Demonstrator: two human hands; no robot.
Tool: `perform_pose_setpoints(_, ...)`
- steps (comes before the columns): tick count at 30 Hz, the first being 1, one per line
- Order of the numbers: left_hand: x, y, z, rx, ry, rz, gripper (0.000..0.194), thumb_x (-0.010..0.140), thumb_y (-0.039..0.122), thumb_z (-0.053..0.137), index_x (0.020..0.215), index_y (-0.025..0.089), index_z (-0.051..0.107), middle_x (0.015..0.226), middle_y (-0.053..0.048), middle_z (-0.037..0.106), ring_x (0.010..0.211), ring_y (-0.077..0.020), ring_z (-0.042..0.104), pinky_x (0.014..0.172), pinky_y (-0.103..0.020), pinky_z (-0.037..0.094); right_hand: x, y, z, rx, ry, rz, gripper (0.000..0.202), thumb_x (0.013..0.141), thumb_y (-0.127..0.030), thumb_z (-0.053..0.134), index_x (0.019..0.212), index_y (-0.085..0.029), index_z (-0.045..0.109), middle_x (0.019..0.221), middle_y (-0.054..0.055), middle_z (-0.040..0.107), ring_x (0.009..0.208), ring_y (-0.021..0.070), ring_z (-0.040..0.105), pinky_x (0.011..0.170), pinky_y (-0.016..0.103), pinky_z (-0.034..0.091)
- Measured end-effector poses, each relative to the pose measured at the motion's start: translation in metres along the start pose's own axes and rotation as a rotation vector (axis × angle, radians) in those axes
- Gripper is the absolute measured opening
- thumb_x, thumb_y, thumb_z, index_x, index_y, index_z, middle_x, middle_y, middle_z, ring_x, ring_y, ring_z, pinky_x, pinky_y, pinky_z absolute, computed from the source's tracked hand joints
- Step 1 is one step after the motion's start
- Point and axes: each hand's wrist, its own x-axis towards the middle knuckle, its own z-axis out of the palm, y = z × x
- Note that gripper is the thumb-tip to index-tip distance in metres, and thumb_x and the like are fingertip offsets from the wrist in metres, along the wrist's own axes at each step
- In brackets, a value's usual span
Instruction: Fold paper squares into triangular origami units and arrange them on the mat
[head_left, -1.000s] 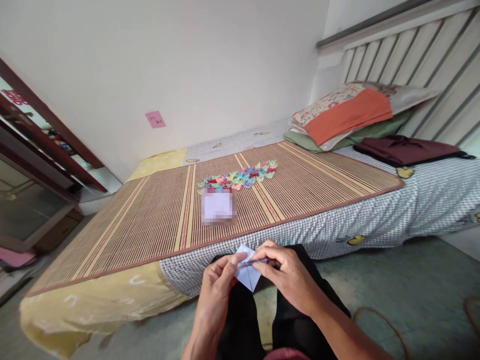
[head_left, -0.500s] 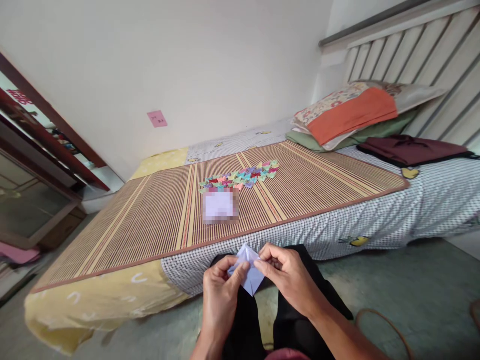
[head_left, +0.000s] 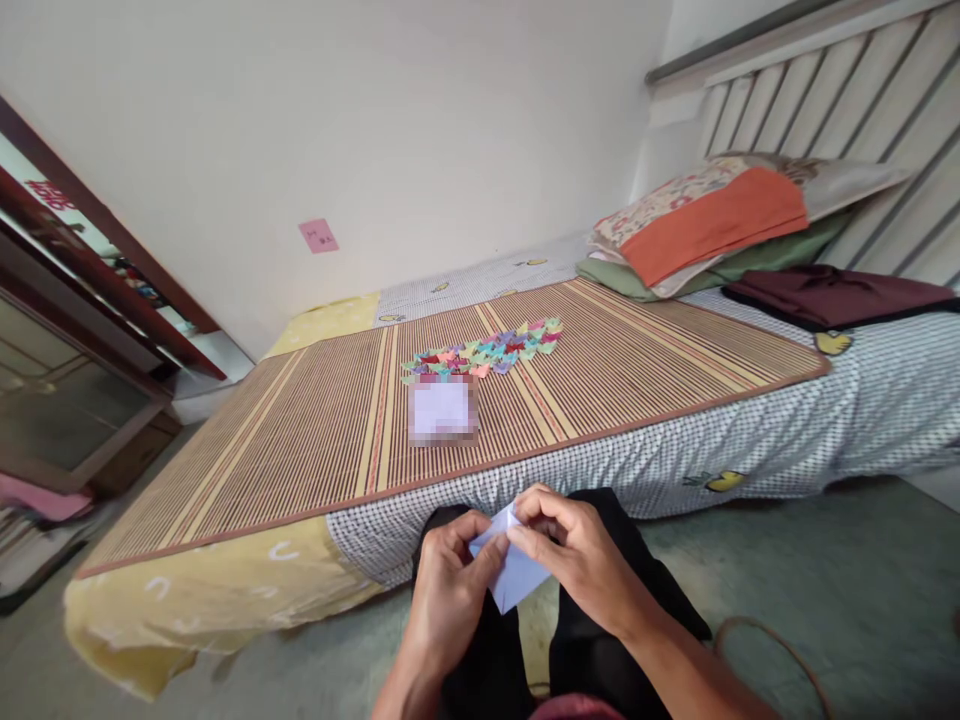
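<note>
Above my lap, a pale lavender piece of folded origami paper (head_left: pixel 519 578) is held between both hands, with creases across it and one corner pointing down. My left hand (head_left: pixel 455 572) pinches its left edge between thumb and fingers. At the upper right corner, my right hand (head_left: pixel 568 545) grips the paper with thumb and forefinger, close to the left thumb. The fingers cover the top of the paper. On the bed mat beyond my hands lie a blurred-out pale stack (head_left: pixel 441 410) and rows of small colourful folded paper pieces (head_left: pixel 499 347).
A striped woven mat (head_left: pixel 300 440) covers the bed over a checked and yellow sheet (head_left: pixel 225 590). Pillows (head_left: pixel 712 225) and a folded maroon cloth bag (head_left: pixel 840 297) lie by the headboard at the right. A pink note (head_left: pixel 319 236) is on the wall; a brown cord (head_left: pixel 780 640) lies on the floor.
The paper has turned and tilted, its lower corner now further down and its top covered by my fingers. My right hand has shifted slightly toward the left thumb. The view has moved a little.
</note>
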Motion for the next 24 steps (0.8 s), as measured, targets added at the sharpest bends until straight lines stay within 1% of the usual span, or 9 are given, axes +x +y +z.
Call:
perform_pose_setpoints(3,0.0,0.001,0.001,0.013,-0.037,0.004,0.037,0.091,0.044,0.07,0.068,0.017,0.062,0.064,0.001,0.048,0.061,-0.013,0.041,0.056,-0.025,0.034,0.0,0.002,-0.001,0.032,0.004,0.01,0.023,0.091,-0.028,0.066,0.073,-0.021,0.055,0.081,0.0,0.054,0.072,0.015,0.051,0.064,0.026,0.042)
perform_pose_setpoints(5,0.0,0.001,0.002,0.002,-0.046,0.007,0.034,0.09,0.042,0.071,0.069,0.016,0.063,0.067,0.001,0.049,0.063,-0.0132,0.042,0.057,-0.025,0.034,0.0,0.004,0.0,0.033,0.031,0.011,0.026,0.091,-0.029,0.066,0.07,-0.021,0.053,0.084,0.001,0.056,0.079,0.0169,0.055,0.069,0.027,0.044)
perform_pose_setpoints(8,-0.002,0.0,0.005,0.023,-0.043,0.02,0.029,0.089,0.037,0.072,0.071,0.016,0.065,0.07,0.0,0.052,0.065,-0.0139,0.045,0.059,-0.025,0.036,-0.001,0.008,0.002,0.021,0.071,-0.006,0.027,0.091,-0.028,0.067,0.069,-0.021,0.052,0.086,0.002,0.057,0.089,0.0196,0.059,0.077,0.028,0.045)
perform_pose_setpoints(10,-0.003,-0.001,0.005,0.067,-0.033,0.039,0.026,0.09,0.034,0.07,0.072,0.016,0.066,0.071,0.0,0.053,0.066,-0.0144,0.047,0.06,-0.026,0.037,-0.001,0.008,0.002,0.025,0.077,-0.018,0.027,0.09,-0.027,0.068,0.07,-0.021,0.051,0.085,0.001,0.057,0.088,0.0194,0.059,0.077,0.028,0.045)
perform_pose_setpoints(15,-0.002,0.0,0.004,0.078,-0.048,0.022,0.023,0.089,0.031,0.067,0.071,0.016,0.064,0.069,0.0,0.053,0.066,-0.0153,0.047,0.058,-0.026,0.038,0.0,0.002,-0.003,0.046,-0.008,0.009,0.011,0.088,-0.026,0.071,0.083,-0.021,0.062,0.087,0.0,0.06,0.075,0.0152,0.052,0.071,0.027,0.044)
perform_pose_setpoints(17,-0.003,0.002,0.003,0.092,-0.072,0.019,0.023,0.089,0.03,0.066,0.07,0.017,0.063,0.069,0.0,0.052,0.065,-0.015,0.045,0.058,-0.026,0.037,0.001,0.001,-0.006,0.082,-0.056,0.009,0.01,0.09,-0.028,0.07,0.084,-0.021,0.066,0.089,0.0,0.06,0.076,0.0156,0.053,0.072,0.028,0.044)
perform_pose_setpoints(20,-0.004,0.006,0.001,0.154,-0.124,0.044,0.02,0.088,0.026,0.065,0.071,0.016,0.064,0.07,0.0,0.053,0.067,-0.0147,0.046,0.061,-0.026,0.037,0.001,0.003,-0.009,0.15,-0.094,0.016,0.012,0.091,-0.029,0.07,0.083,-0.021,0.069,0.092,0.002,0.061,0.085,0.0179,0.058,0.077,0.029,0.045)
perform_pose_setpoints(22,-0.004,0.008,0.001,0.186,-0.148,0.064,0.016,0.087,0.023,0.065,0.072,0.016,0.066,0.073,0.0,0.055,0.069,-0.015,0.048,0.063,-0.026,0.037,0.001,0.005,-0.009,0.17,-0.092,0.019,0.013,0.09,-0.029,0.072,0.081,-0.02,0.069,0.095,0.003,0.061,0.091,0.0193,0.06,0.081,0.03,0.046)
perform_pose_setpoints(24,-0.004,0.009,0.001,0.185,-0.159,0.075,0.015,0.087,0.021,0.065,0.073,0.016,0.067,0.074,0.0,0.056,0.07,-0.0151,0.048,0.063,-0.026,0.037,0.0,0.006,-0.008,0.163,-0.066,0.01,0.016,0.089,-0.027,0.073,0.076,-0.02,0.066,0.095,0.003,0.061,0.091,0.0191,0.061,0.081,0.03,0.046)
